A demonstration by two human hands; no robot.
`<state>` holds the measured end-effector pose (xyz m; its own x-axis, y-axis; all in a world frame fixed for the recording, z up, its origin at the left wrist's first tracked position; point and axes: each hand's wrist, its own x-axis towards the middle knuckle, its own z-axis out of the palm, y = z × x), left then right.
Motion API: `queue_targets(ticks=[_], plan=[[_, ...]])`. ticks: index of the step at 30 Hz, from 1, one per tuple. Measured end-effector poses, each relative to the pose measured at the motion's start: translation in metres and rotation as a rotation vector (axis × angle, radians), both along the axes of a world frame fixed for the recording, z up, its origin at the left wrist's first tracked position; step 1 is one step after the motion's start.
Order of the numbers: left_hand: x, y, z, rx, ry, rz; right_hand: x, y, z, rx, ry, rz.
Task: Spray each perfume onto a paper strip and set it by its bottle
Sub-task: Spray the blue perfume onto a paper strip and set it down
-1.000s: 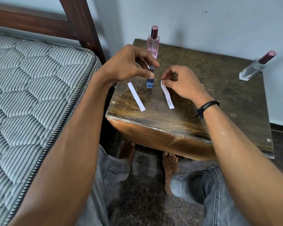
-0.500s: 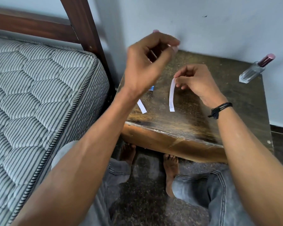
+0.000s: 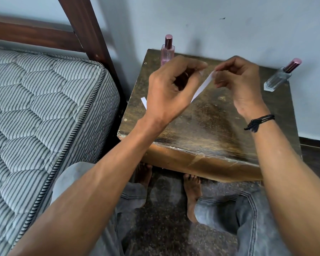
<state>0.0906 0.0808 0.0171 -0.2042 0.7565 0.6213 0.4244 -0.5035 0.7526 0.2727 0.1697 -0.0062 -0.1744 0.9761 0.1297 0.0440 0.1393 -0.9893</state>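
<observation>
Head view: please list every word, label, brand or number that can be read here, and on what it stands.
No text can be read.
Pink bottle: any print is too blurred to read.
Clear bottle: no label shows.
Paper strip in the right hand: blank.
Second strip, on the table: blank.
Small bottle in the left hand: mostly hidden by fingers.

Table top (image 3: 211,130) is bare across the middle and front edge, with open room there under both raised hands. Back left corner blocked by upright pink bottle (image 3: 167,50), partly behind left hand (image 3: 172,89). Clear bottle (image 3: 278,78) at back right near the edge, well apart from right hand (image 3: 238,84). Held paper strip (image 3: 203,86) slants across the gap between hands. Loose strip (image 3: 143,102) lies flat at left edge. Wall (image 3: 211,24) close behind, mattress (image 3: 44,108) close on the left.
</observation>
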Motion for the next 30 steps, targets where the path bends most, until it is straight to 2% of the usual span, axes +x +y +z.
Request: queue_targets(ticks=[3,7,13,18,21,30], plan=[[0.006,0.0,-0.001,-0.052,0.014,-0.007,0.002,0.0,0.003,0.024,0.072,-0.044],[0.022,-0.001,-0.012,-0.241,0.074,-0.03,0.003,0.001,0.008,0.054,0.126,-0.089],[0.041,-0.006,-0.034,-0.582,-0.037,-0.037,0.006,0.002,0.013,0.045,0.151,-0.11],[0.04,0.003,-0.044,-0.751,-0.065,0.055,0.009,0.003,0.012,0.021,0.143,-0.127],[0.039,0.009,-0.048,-0.853,-0.118,0.025,0.011,0.004,0.01,0.018,0.137,-0.122],[0.04,0.014,-0.052,-0.926,-0.172,-0.06,0.01,0.006,0.002,0.003,0.06,-0.11]])
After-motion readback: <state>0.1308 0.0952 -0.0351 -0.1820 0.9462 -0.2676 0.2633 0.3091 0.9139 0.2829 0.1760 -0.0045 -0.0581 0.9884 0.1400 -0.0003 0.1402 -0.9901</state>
